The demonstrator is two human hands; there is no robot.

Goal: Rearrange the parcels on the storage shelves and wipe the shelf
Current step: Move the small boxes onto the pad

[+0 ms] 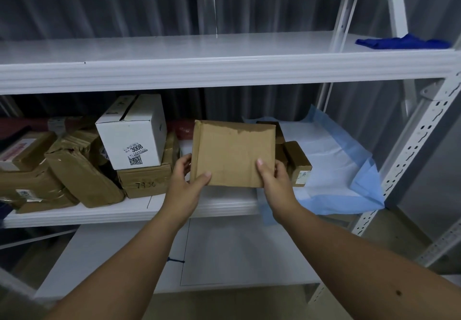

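Seen from head height, looking at white metal shelving (224, 70) before a grey curtain (124, 3). Two bare forearms reaching forward from the bottom edge. Held upright between both hands, in front of the middle shelf (212, 205): a flat brown parcel (234, 152), roughly square, its top edge torn and ragged. Left hand (185, 182) gripping the parcel's lower left corner, thumb on the near face, fingers curled round the left edge. Right hand (273, 177) gripping the lower right corner, thumb pressed on the near face, fingers hidden behind. Parcel raised above the shelf's front lip, not resting on it. On the middle shelf, left of the hands: a white box (132, 130) marked 3008 with a square code, standing on a brown box (144, 180) with handwritten digits. Farther left, a heap of brown taped parcels (74, 170), tilted against one another. Just right of the held parcel, partly hidden by it, a small brown box (298, 162) with a label on its end. Under that box and spreading right, a white sheet edged in blue (344, 170), crumpled, hanging over the shelf's front. On the top shelf, far right, a dark blue cloth (401, 41) lying loose. Below, a lower shelf (119, 257), white.
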